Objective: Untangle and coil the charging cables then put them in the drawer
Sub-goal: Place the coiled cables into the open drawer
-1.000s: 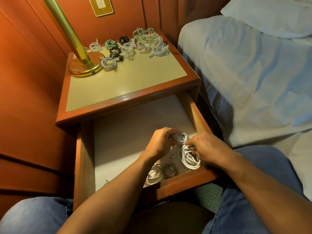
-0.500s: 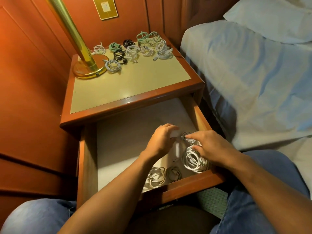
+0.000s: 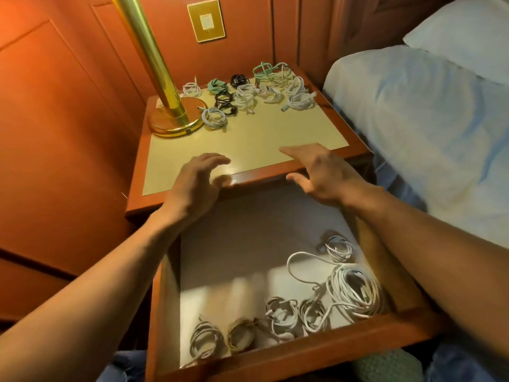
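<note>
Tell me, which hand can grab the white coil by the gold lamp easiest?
Probably the left hand: it hovers open over the front of the nightstand, almost in line with the white coil beside the lamp base. The right hand, also open, is farther to the right.

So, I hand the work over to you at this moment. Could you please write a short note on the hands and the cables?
Left hand: open, holds nothing, over the front edge of the nightstand top.
Right hand: open, holds nothing, over the same edge.
Done: six coiled cables lie in the open drawer, near its front and right side; the large white coil has a loose loop.
Left: the cables at the back of the top, beside the lamp base, must go into the drawer; most look coiled already.
</note>
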Motion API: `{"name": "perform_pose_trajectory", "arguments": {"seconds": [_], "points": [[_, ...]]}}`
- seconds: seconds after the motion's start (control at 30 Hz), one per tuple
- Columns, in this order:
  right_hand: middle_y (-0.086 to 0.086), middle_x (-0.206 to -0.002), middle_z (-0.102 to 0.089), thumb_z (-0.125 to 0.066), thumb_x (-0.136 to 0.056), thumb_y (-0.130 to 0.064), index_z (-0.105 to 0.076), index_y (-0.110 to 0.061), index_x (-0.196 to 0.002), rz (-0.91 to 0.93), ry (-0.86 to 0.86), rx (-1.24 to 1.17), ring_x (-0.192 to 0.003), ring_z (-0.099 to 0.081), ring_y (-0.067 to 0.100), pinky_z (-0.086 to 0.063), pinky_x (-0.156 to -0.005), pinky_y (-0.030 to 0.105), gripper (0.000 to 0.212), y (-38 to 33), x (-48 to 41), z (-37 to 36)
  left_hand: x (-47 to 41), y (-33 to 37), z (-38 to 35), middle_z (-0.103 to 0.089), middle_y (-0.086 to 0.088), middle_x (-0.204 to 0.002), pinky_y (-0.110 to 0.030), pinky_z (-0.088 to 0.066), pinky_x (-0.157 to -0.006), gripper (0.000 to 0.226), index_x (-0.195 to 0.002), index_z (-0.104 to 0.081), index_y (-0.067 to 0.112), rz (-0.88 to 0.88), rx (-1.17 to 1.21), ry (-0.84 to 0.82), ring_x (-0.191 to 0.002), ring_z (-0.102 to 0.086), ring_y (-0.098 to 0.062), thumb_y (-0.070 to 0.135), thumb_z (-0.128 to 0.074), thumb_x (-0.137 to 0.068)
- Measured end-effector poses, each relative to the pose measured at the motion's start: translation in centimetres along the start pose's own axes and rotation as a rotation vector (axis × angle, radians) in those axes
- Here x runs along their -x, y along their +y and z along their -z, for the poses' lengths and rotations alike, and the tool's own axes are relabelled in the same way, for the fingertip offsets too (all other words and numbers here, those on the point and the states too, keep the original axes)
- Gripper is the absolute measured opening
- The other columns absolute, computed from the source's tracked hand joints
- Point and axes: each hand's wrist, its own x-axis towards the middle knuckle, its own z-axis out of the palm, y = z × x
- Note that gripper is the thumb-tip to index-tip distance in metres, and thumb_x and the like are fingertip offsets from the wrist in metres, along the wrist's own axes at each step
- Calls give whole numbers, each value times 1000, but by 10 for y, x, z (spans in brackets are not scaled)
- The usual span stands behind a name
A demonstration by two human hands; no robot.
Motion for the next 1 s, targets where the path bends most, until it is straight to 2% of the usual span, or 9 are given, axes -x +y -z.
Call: {"name": "perform_pose_trajectory", "arguments": {"seconds": [0.2, 0.3, 0.43, 0.5, 0.57, 0.63, 0.73, 0.83, 1.0], "points": [[7, -159, -39, -66, -97, -27, -34, -22, -156, -87, 32, 112, -147, -34, 27, -31, -120, 43, 68, 22, -88, 5, -56, -55, -1, -51, -8, -152, -47, -45, -112, 46, -141, -58, 16, 11, -217, -45, -138, -49, -29, 8, -65, -96], [3, -165, -29, -62, -100, -23, -32, -23, -157, -142, 42, 181, -152, -23, 25, -23, -124, 44, 65, 48, -129, 4, -87, -73, -5, -38, -10, -161, -52, -36, -119, 60, -152, -44, 15, -20, -324, -68, -147, -37, -33, 7, -63, -96], [-3, -171, -5, -49, -105, -22, -10, -26, -162, -215, -120, 293, -157, -1, 22, -11, -126, 46, 69, 81, -164, -5, -120, -88, -18, -12, -2, -170, -54, -12, -125, 66, -162, -17, 24, 22, -438, -213, -157, -9, -29, 14, -47, -105], [-2, -171, -4, -40, -107, -20, -9, -24, -162, -261, -183, 263, -157, 0, 23, -11, -126, 48, 64, 91, -170, -15, -128, -95, -28, -20, -3, -169, -57, -13, -123, 60, -161, -20, 23, 75, -411, -246, -155, -16, -30, 19, -41, -106], [0, -169, -16, -37, -106, -18, -21, -22, -160, -275, -136, 204, -155, -11, 24, -17, -124, 47, 57, 94, -171, -23, -128, -99, -35, -41, -10, -157, -58, -31, -115, 51, -153, -37, 18, 60, -406, -171, -140, -38, -38, 19, -45, -103], [3, -158, -37, -42, -105, -14, -38, -21, -153, -240, -22, 182, -145, -30, 27, -30, -115, 43, 49, 92, -166, -26, -125, -98, -37, -53, -15, -142, -53, -43, -99, 40, -141, -50, 13, 32, -429, -87, -116, -49, -41, 19, -49, -102], [7, -139, -54, -50, -101, -5, -55, -17, -143, -177, 95, 179, -127, -48, 29, -43, -102, 40, 43, 84, -155, -24, -118, -94, -34, -58, -16, -131, -51, -46, -87, 28, -127, -59, 9, 33, -363, -25, -103, -49, -37, 20, -52, -103], [9, -128, -59, -56, -99, -2, -63, -15, -135, -163, 153, 161, -115, -55, 30, -50, -92, 40, 39, 75, -140, -22, -110, -88, -30, -62, -16, -123, -49, -48, -83, 24, -118, -65, 7, 7, -377, -33, -99, -51, -34, 22, -58, -101], [16, -117, -66, -61, -94, 3, -72, -9, -121, -124, 251, 152, -107, -59, 35, -52, -89, 44, 32, 68, -115, -15, -91, -78, -17, -62, -10, -117, -44, -46, -79, 27, -113, -64, 13, -13, -372, -40, -95, -50, -29, 36, -60, -100]]}}
